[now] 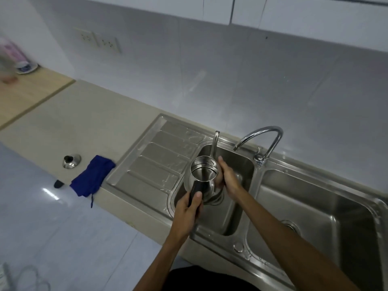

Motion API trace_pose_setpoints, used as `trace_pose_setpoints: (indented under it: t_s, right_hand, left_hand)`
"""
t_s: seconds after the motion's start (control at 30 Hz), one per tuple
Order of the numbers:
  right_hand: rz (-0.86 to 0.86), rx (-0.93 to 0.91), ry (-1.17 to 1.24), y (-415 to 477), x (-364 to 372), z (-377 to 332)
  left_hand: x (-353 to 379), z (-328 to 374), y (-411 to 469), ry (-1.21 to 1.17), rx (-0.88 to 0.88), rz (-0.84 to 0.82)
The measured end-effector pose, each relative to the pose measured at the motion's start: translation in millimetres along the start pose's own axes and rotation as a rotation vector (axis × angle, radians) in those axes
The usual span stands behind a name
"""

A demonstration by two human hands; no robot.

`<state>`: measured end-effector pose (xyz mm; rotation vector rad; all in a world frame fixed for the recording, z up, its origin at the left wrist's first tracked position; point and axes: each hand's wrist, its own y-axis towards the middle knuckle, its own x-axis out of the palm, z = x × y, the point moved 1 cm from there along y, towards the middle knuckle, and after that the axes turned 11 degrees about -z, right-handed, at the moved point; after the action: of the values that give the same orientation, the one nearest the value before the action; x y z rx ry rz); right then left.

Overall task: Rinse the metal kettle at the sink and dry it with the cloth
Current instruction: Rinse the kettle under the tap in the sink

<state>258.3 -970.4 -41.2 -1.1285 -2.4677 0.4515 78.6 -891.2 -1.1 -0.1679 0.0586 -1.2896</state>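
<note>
Over the sink (216, 240) basin, the kettle (202, 179) was upright, its mouth left of the tap (262, 141) outlet, not beneath it. Left hand (189, 206) gripped its handle; right hand (227, 177) curled round its side.

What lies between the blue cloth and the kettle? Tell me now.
Only the sink's ribbed steel drainboard, wet with droplets and bearing nothing, separates the blue cloth from the metal kettle, as the head view shows.
</note>
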Motion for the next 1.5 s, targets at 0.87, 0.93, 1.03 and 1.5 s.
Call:
trace_pose_setpoints:
  t_s: [0.87,0.93,1.03,1.5]
  right_hand:
    - [0.206,0.074,-1.093,64.1,-173.9,-21.3]
    - [0.184,0.093,-1.078,68.7,-177.2,-23.0]
    - [0.175,0.091,-1.074,73.9,-180.0,-24.3]
    - [0.276,0.244,0.213,57.9,-121.0,42.8]
  left_hand:
    - [49.8,-59.6,128.4,0.068,-0.165,-0.157]
    - [52.9,-60.5,132.0,0.073,-0.165,-0.166]
    - [56.9,-60.5,135.7,0.061,-0.136,-0.174]
    - [65.5,-64.3,138.4,0.065,-0.078,-0.151]
